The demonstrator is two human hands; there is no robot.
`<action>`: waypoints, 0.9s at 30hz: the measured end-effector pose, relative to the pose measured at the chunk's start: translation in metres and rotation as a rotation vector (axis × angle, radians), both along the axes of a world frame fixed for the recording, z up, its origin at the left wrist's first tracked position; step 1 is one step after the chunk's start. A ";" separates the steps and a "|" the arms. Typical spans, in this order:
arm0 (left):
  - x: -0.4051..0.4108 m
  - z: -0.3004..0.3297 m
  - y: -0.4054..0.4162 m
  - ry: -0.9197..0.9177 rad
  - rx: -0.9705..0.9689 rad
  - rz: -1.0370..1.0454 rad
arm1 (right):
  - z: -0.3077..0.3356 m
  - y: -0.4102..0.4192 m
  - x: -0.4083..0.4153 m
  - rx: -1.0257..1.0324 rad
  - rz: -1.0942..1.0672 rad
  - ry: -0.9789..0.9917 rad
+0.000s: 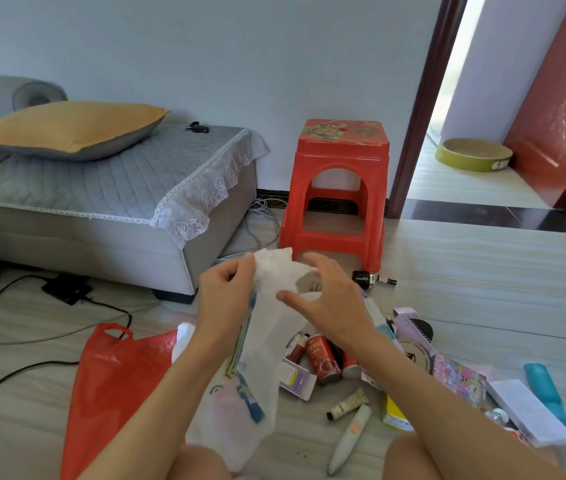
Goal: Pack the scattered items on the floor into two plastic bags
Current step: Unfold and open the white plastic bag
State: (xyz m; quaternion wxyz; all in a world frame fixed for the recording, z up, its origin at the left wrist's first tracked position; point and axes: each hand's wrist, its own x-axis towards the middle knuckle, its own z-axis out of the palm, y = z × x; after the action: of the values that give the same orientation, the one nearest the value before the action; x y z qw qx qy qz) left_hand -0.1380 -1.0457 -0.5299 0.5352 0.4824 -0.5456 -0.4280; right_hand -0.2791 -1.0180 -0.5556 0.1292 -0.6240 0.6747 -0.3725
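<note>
The floor [482, 265] is pale wood-grain plank, with a dark threshold strip at the doorway at two o'clock, where a red-brown door [558, 109] stands open onto a brighter room holding a round yellow-green tray [473, 154]. A plain pale wall [240, 46] runs across the back. At ten o'clock a grey sofa [94, 209] carries a quilted cover with a lace edge and an orange cushion [67, 128]. A red plastic stool [338, 192] stands against the wall at twelve o'clock, just beyond the hands. Black cables and a small black box [67, 288] lie on the floor at nine o'clock.

Held up at the centre is a white plastic bag [261, 348], thin and translucent, with coloured printing low on it. The left hand [226, 299] pinches its top edge in a narrow grip. The right hand [330, 303] is at the bag's mouth with fingers spread and bent; whether its grip actually closes on the plastic I cannot tell. A red plastic bag [112, 386] lies flat on the floor at seven o'clock.

The scattered items spread from five to three o'clock: red cans [323, 358], a cream tube [349, 405], a white pen-shaped device [349, 441], a teal brush [546, 393], white boxes [529, 412] and a small dark bottle [373, 279] near the stool's foot.
</note>
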 end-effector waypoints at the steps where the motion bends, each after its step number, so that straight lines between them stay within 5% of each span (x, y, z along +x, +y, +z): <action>1: 0.000 0.002 0.001 0.019 0.001 0.013 | 0.001 -0.001 0.004 -0.037 -0.005 -0.065; 5: 0.004 0.002 0.001 -0.076 -0.077 0.056 | 0.006 -0.002 0.019 -0.288 -0.100 -0.099; 14: 0.006 0.007 0.006 -0.171 -0.169 -0.082 | -0.004 -0.006 0.022 -0.144 -0.010 -0.035; 18: 0.019 0.004 -0.002 -0.221 -0.130 0.017 | 0.004 -0.007 0.009 -0.031 0.013 -0.277; 23: 0.041 -0.005 -0.015 -0.620 0.001 0.040 | 0.002 -0.002 -0.012 0.257 0.048 -0.627; 27: 0.028 0.004 -0.008 -0.751 -0.363 -0.020 | 0.006 -0.001 -0.011 0.190 0.015 -0.676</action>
State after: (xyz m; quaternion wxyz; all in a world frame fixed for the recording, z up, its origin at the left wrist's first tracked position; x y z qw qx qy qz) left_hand -0.1097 -1.0534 -0.5261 0.3714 0.4975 -0.7740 -0.1244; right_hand -0.2901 -1.0194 -0.5498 0.4058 -0.4554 0.6207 -0.4926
